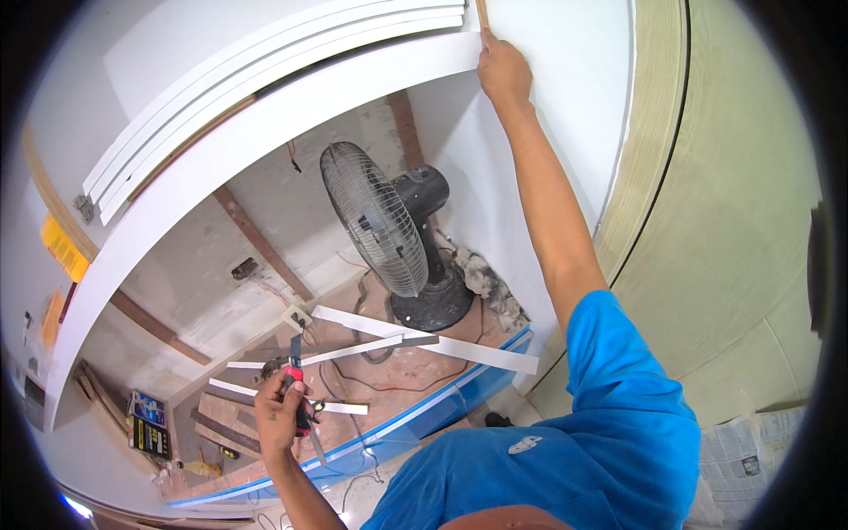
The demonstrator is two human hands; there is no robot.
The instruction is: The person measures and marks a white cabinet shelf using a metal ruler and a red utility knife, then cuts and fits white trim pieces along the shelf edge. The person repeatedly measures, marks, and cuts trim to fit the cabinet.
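In my left hand point(276, 415) is a red and black utility knife point(295, 378), its blade pointing up and away from me. A black part and a grey metal strip show below that grip; I cannot make out whether they belong to the knife. My right hand point(506, 72) is raised far out, fingers closed at the lower end of a thin wooden strip point(482, 12). That strip stands by the right end of a long white board point(256, 132). Several long white trim strips point(283, 64) lie stacked along the board's far side.
Beyond the board's near edge, a black fan point(380, 221) stands on a dusty reddish surface point(420, 371). White offcuts point(481, 352), cables and a power socket point(297, 318) lie around it. Blue film point(442, 402) covers the near edge. A yellow package point(64, 246) sits at left.
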